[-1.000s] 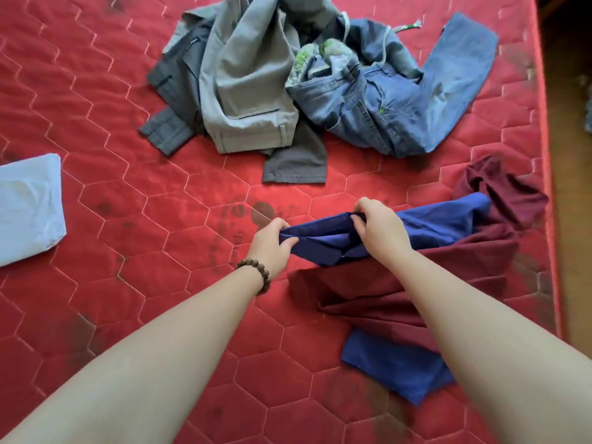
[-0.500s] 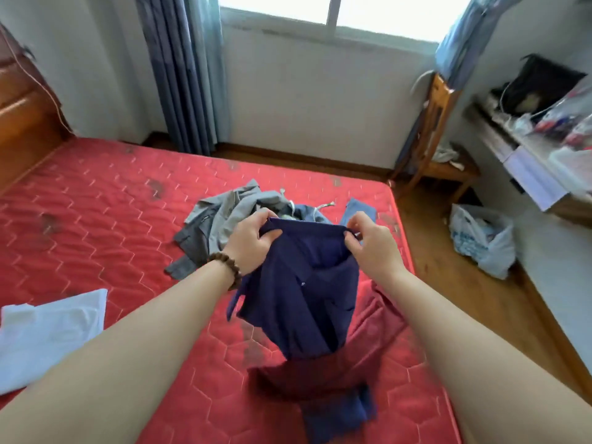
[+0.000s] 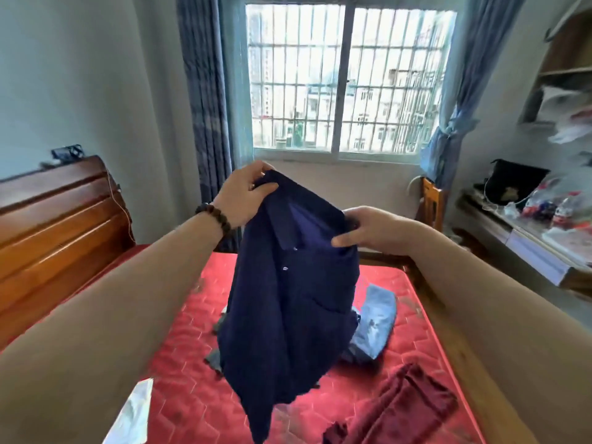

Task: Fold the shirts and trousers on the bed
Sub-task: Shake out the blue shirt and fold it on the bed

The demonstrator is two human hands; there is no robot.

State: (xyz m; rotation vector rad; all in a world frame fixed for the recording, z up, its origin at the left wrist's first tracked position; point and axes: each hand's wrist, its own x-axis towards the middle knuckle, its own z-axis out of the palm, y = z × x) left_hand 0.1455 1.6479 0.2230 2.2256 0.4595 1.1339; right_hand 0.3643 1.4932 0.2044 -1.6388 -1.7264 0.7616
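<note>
A navy blue collared shirt (image 3: 288,315) hangs in the air over the red mattress (image 3: 413,318). My left hand (image 3: 245,193) pinches its top left shoulder, raised high. My right hand (image 3: 365,229) grips the right shoulder, a little lower. Behind the shirt lie blue jeans (image 3: 376,325) and a sliver of grey trousers (image 3: 213,358), mostly hidden. A maroon garment (image 3: 397,408) lies crumpled at the lower right. A folded white garment (image 3: 134,411) shows at the lower left, partly covered by my left forearm.
A wooden headboard (image 3: 61,225) stands at the left. A barred window (image 3: 346,81) with blue curtains faces me. A wooden chair (image 3: 431,200) and a cluttered desk (image 3: 525,232) stand to the right of the bed.
Both hands lifted the navy shirt from the mattress up to chest height, clear of the maroon garment. The camera tilted up from the bed toward the window.
</note>
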